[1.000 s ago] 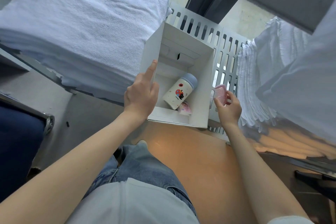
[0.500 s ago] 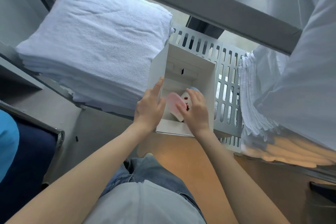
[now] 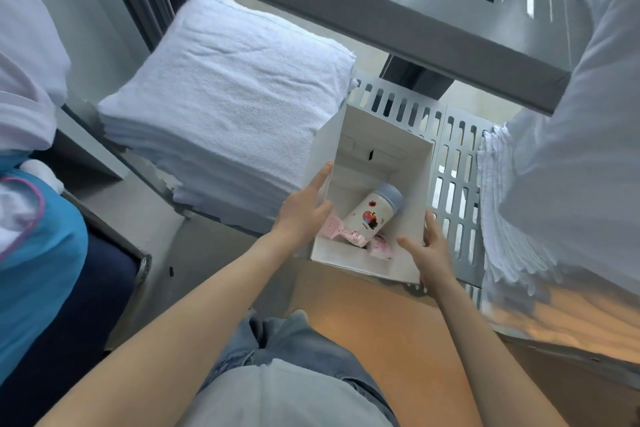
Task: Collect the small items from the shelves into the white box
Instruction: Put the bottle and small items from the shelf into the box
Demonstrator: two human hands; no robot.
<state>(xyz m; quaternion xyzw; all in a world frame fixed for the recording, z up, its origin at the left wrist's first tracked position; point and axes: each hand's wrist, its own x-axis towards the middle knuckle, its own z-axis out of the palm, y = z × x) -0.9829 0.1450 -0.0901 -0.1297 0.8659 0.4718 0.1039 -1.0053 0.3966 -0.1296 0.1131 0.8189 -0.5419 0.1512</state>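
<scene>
Blue jeans point(image 3: 277, 340) on my legs are the closest thing to me, and just past my knees is the white box point(image 3: 377, 146). I use the box as my marker for where things are.

My left hand point(image 3: 304, 215) presses flat on the left wall of the box, with the fingers straight. My right hand point(image 3: 427, 246) is curled on the right wall, near the front corner. Both hands hold only the box.

Inside the box a cream bottle point(image 3: 369, 218) with a blue cap lies on its side. A pink comb point(image 3: 334, 229) pokes out from under it, close to the left wall. A small pink thing point(image 3: 381, 248) lies near the front wall; I cannot tell what it is.

To the left of the box is a fat stack of white towels point(image 3: 225, 107). Behind the box and to its right is a grey shelf with slots point(image 3: 450, 166). More white towels point(image 3: 502, 211) sit further right.

If I lift the box crooked, I think the bottle could roll and bump the wall. My flat left hand might slip too, because it is only pushing, not gripping. Then the box could tip and spill.
</scene>
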